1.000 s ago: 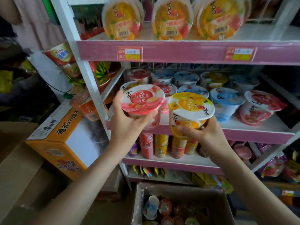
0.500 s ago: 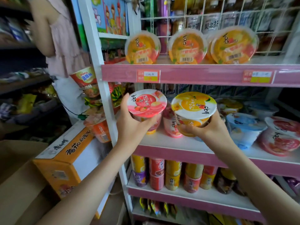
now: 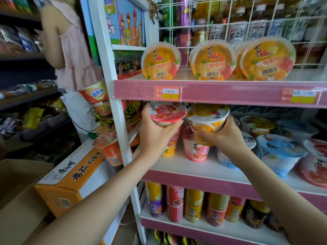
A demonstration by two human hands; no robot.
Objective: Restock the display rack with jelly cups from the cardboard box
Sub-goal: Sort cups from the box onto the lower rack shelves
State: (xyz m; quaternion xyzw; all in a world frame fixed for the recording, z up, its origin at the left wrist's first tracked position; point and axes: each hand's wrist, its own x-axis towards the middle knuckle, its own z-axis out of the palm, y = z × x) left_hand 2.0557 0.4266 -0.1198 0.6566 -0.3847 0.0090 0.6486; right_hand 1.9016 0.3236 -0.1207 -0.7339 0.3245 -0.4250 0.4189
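Observation:
My left hand [image 3: 155, 133] grips a pink-lidded jelly cup [image 3: 167, 112] just under the upper shelf's pink edge, above an orange cup [image 3: 169, 149] standing on the middle shelf [image 3: 185, 172]. My right hand [image 3: 224, 133] grips an orange-lidded jelly cup [image 3: 208, 119], held above a pink cup [image 3: 195, 149] on the same shelf. Both held cups are upright and side by side. The cardboard box is out of view.
Blue and red jelly cups [image 3: 281, 152] fill the shelf's right side. Large orange jelly tubs [image 3: 161, 61] lean on the upper shelf. Small stacked cups [image 3: 192, 204] line the lower shelf. An orange noodle carton [image 3: 70, 184] sits left of the rack. A person in a pink top [image 3: 74, 50] stands at back left.
Both hands have carried their cups upward and further into the middle shelf, over the cups standing there. The view has tilted up, so the cardboard box on the floor has dropped out of sight.

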